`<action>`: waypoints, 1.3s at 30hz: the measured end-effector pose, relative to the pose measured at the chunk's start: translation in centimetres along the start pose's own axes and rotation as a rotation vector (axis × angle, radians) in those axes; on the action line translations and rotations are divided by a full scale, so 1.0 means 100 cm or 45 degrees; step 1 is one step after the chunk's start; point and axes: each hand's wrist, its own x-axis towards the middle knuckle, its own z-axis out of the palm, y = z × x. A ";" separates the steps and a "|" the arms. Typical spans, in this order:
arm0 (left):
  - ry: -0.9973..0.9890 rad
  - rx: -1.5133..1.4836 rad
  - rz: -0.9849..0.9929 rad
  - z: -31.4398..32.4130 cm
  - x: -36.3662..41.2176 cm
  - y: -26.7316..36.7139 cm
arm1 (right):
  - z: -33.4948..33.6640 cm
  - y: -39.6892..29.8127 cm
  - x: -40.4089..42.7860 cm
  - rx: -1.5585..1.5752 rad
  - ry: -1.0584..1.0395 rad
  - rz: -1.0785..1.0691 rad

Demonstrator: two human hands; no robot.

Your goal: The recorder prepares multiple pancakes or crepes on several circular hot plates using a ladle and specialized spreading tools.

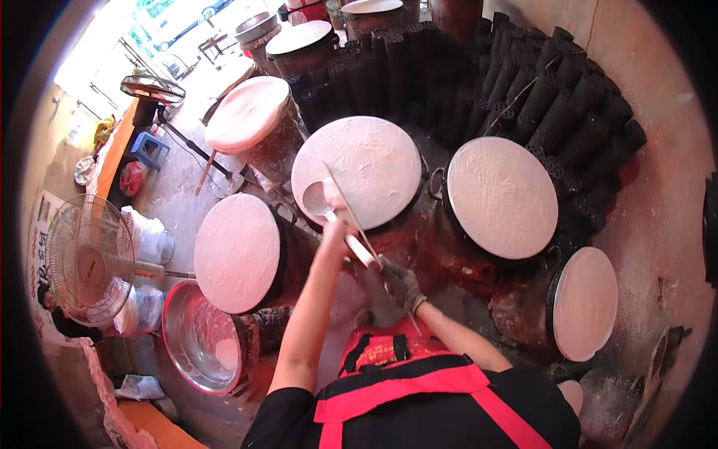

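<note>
My left hand (338, 229) is closed on the handle of a ladle (317, 200) with a round bowl. The bowl is over the left part of a large round pan (364, 163), whose top is covered with a white layer. My right hand (403, 285), in a grey work glove, grips a long thin metal blade (349, 203) that slants up past the ladle over the same pan. Some pale stuff shows between the ladle bowl and the blade. The ladle's white handle end (360, 251) lies close beside the blade, and I cannot tell whether they touch.
More white-topped round pans stand at the left (238, 253), right (502, 197) and far right (585, 304). Black cylindrical coal briquettes (561, 112) are stacked behind. A wide metal basin (193, 331) stands lower left, near a fan (90, 266). Another fan (152, 90) stands farther back.
</note>
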 end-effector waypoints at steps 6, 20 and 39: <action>-0.944 -0.981 -0.776 -0.048 -0.080 0.079 | -0.029 -0.063 0.033 0.060 0.159 -0.131; -0.343 -0.206 -0.582 -0.213 -0.165 -0.001 | 0.024 -0.014 0.026 -1.129 0.623 -0.272; -0.936 0.317 -1.315 -0.029 -0.168 -0.119 | -0.110 -0.041 -0.319 -1.121 1.472 0.264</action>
